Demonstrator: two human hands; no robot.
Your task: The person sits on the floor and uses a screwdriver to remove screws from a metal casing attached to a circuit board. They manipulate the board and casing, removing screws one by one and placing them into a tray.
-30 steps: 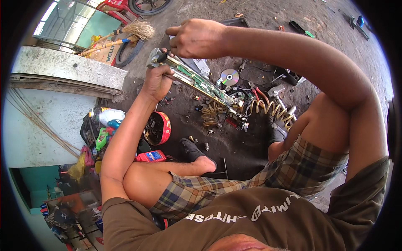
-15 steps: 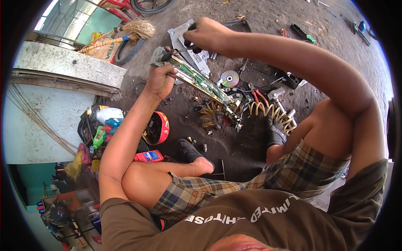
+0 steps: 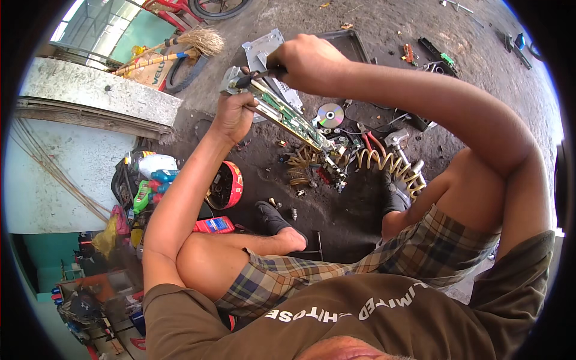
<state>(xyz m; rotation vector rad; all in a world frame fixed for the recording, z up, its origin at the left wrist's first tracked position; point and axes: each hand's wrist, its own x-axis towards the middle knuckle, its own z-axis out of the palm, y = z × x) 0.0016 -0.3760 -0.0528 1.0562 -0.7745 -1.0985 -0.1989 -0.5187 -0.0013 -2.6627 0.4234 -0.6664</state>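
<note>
Assembly of metal and green circuit board [image 3: 282, 112] held at its upper end, above the littered floor [image 3: 384, 21]

Your left hand [image 3: 235, 115] is closed round the assembly near that end; its finger ends pass out of sight behind the metal. Your right hand [image 3: 309, 63], just beside, is curled on a dark tool [image 3: 272, 73] directed toward the same end. The right fingers cover most of the tool, so its type cannot be determined, nor whether its tip touches the metal. The assembly slants down away from the left hand, over the floor in front of you; its lower end runs visually into a heap of small parts [image 3: 335, 171], and contact there cannot be confirmed.

A silver metal plate [image 3: 264, 48] lies partly hidden behind the tool and assembly. The right forearm covers part of a black tray [image 3: 354, 43]. Near the heap lie a shiny disc [image 3: 329, 115], red-handled pliers [image 3: 377, 143] and a yellowish coiled hose [image 3: 393, 165], the last close by your right shoe [image 3: 396, 195]. A red-sided basin [image 3: 236, 186] and a red bottle [image 3: 215, 225] are near your left forearm, which partly overlaps the basin.

The floor is dark and dirty. A low ledge [image 3: 102, 90] runs along the left, with brooms [image 3: 201, 41] beyond it; shelving [image 3: 108, 294] at lower left is dim and its contents are indistinct.
</note>
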